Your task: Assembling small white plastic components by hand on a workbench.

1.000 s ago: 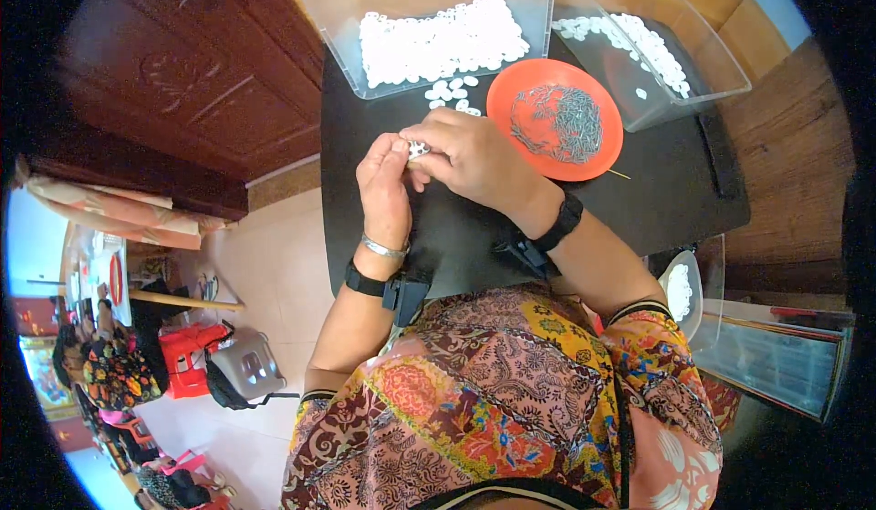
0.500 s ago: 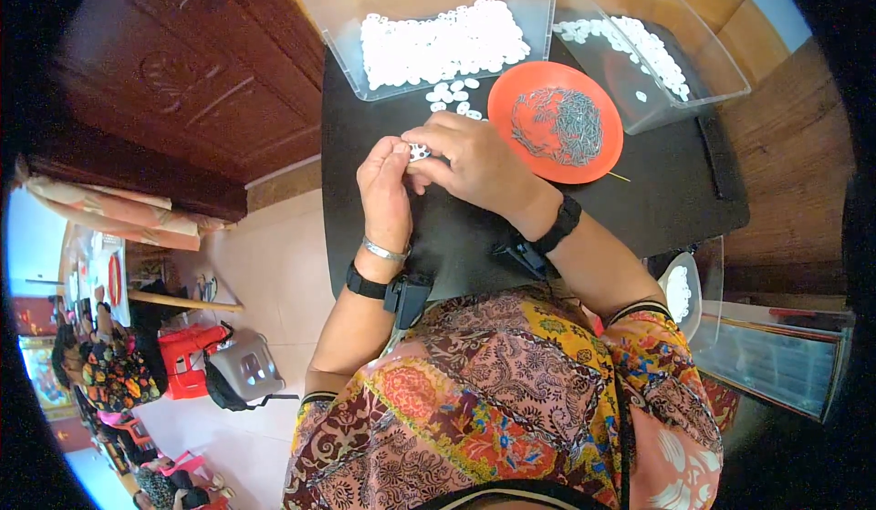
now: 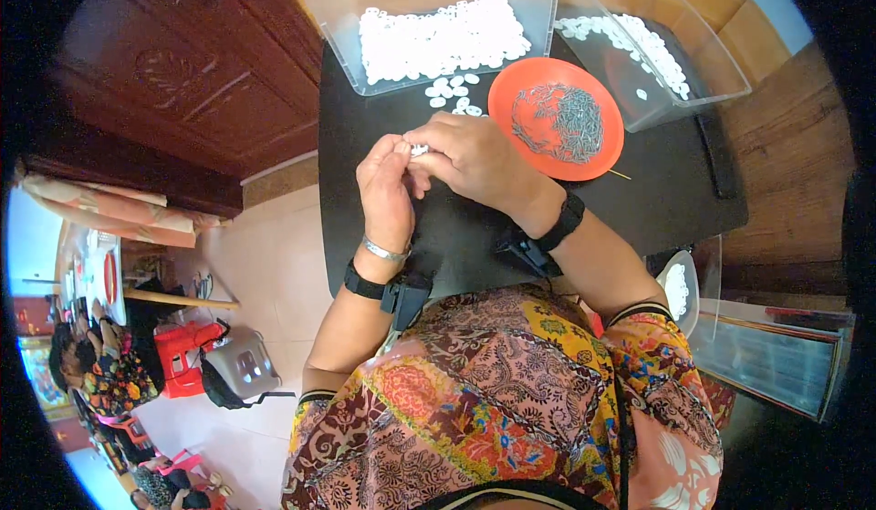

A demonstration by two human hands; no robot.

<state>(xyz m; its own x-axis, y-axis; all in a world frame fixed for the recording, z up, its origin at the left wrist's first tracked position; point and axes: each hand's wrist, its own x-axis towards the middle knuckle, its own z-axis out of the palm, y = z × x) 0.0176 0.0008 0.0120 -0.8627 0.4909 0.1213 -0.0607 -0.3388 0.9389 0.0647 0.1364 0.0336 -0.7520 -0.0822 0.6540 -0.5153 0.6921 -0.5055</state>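
A small white oval plastic piece with dark holes (image 3: pixel 419 150) is pinched between both hands above the black table (image 3: pixel 456 255). My left hand (image 3: pixel 383 182) grips its left side with thumb and fingers. My right hand (image 3: pixel 479 163) has its fingers closed on the other side, covering much of the piece. Whether a metal pin is also held there is hidden. Just beyond my hands lie several loose white ovals (image 3: pixel 453 88). To the right of my right hand sits an orange-red plate (image 3: pixel 504 99) holding a heap of thin grey metal pins (image 3: pixel 577 125).
A clear plastic bin (image 3: pixel 342 58) with many white ovals stands at the table's far side. Another clear bin (image 3: pixel 703 104) with fewer ovals is at the far right. A thin yellow stick (image 3: pixel 620 174) pokes out by the plate. People (image 3: pixel 114 364) are off at the left.
The white oval has turned between my fingers, so its dark holes show less now. Both hands stay in nearly the same place.
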